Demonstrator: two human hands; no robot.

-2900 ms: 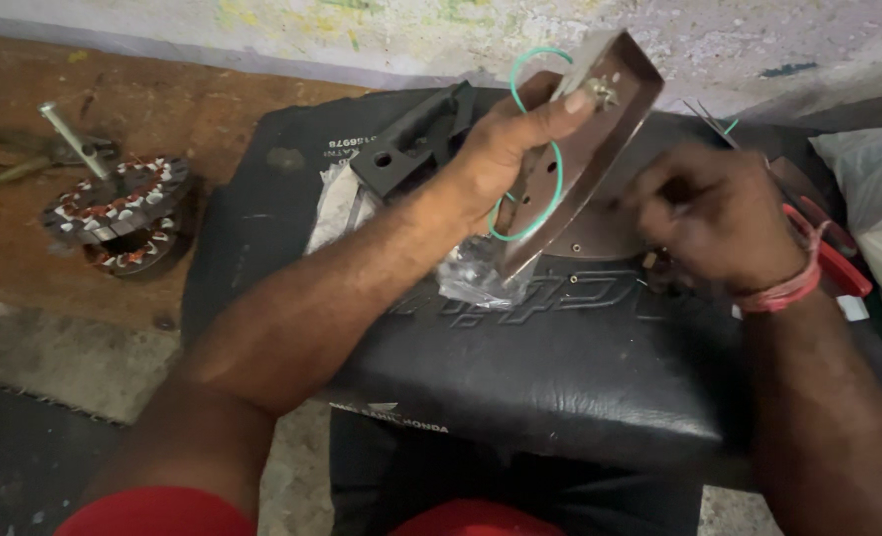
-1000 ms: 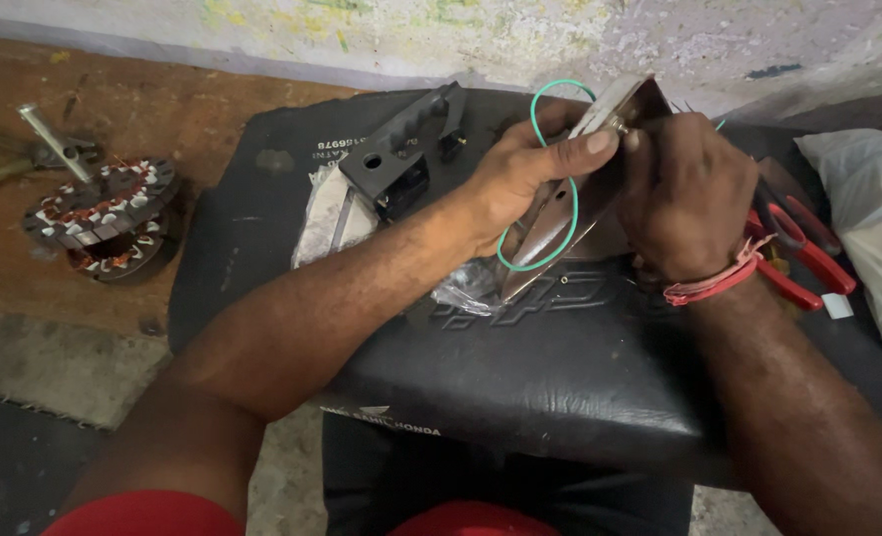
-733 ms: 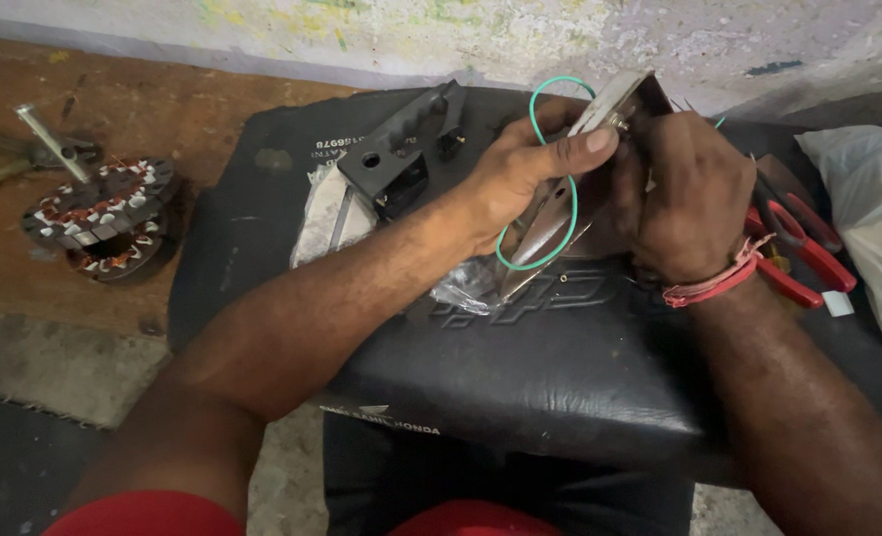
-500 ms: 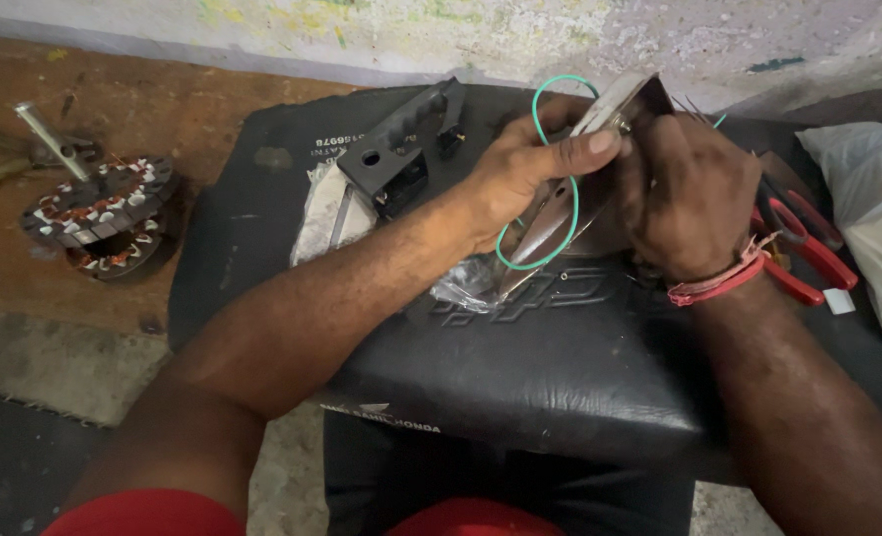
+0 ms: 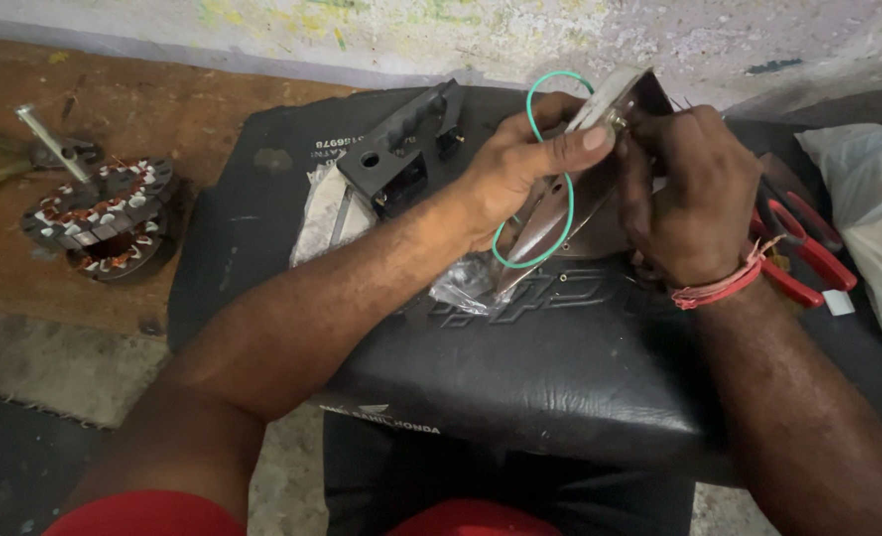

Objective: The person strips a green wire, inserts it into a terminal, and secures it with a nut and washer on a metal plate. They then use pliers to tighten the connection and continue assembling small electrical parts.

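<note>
My left hand (image 5: 520, 169) grips a thin grey metal plate (image 5: 570, 199), tilted up on its edge over a black padded seat (image 5: 520, 367). A green wire loop (image 5: 535, 179) curls around that hand's fingers and hangs down beside the plate. My right hand (image 5: 684, 194), with a red thread band at the wrist, pinches something small at the plate's upper end; the piece itself is hidden by my fingertips. A crumpled clear plastic bag (image 5: 466, 283) lies under the plate.
A black plastic housing (image 5: 401, 149) lies on the seat's far left. Red-handled pliers (image 5: 803, 253) rest at the right, beside a white plastic bag (image 5: 873, 218). A copper-wound motor stator (image 5: 99, 213) with a shaft sits on the brown floor at left. A pale wall runs behind.
My right hand came up from the seat to the plate's upper end. The plate was raised slightly and held steadier; both hands have barely shifted in the last second.
</note>
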